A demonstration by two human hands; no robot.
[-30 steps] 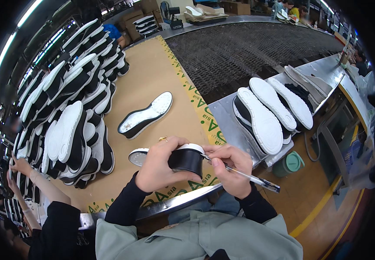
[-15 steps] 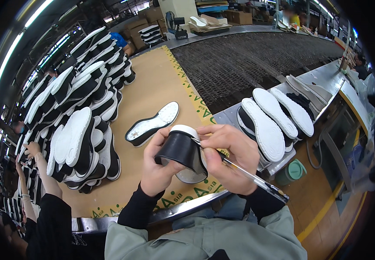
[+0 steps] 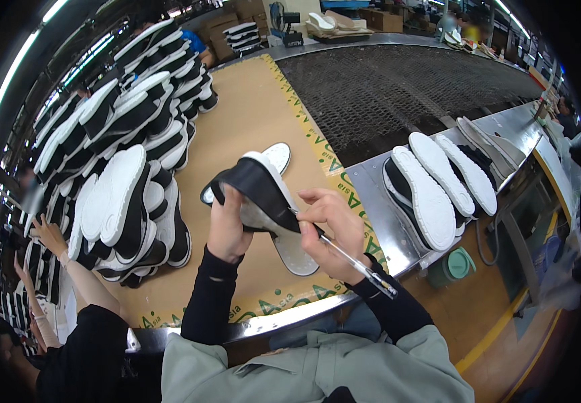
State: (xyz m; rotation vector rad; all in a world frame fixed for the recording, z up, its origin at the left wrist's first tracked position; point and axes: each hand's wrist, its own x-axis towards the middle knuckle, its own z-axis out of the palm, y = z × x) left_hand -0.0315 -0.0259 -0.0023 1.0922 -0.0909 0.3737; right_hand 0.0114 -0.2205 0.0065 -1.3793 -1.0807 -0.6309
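Note:
A black wedge shoe sole [image 3: 263, 185] with a white upper edge is held up on its side over the table. My left hand [image 3: 228, 228] is closed around its heel end. A clear-barrelled pen [image 3: 354, 260] is pinched in my right hand [image 3: 336, 232], its tip at the sole's black side wall. Behind the held sole, another sole [image 3: 278, 156] lies on the table, partly hidden. Below it shows a pale, dotted sole surface [image 3: 296, 256]; I cannot tell whether it belongs to the held piece.
Stacked black-and-white soles [image 3: 119, 195] rise on the left of the brown-covered table [image 3: 243, 101]. More soles [image 3: 424, 195] rest on the metal ledge at right, beside a dark mesh conveyor [image 3: 398, 87]. A co-worker's hand [image 3: 50, 236] reaches to the stack. A green-lidded bin [image 3: 461, 263] stands below.
My left hand has turned and tilted the sole, so its long side faces up more. The pen has moved along the side wall. The whole view has shifted slightly.

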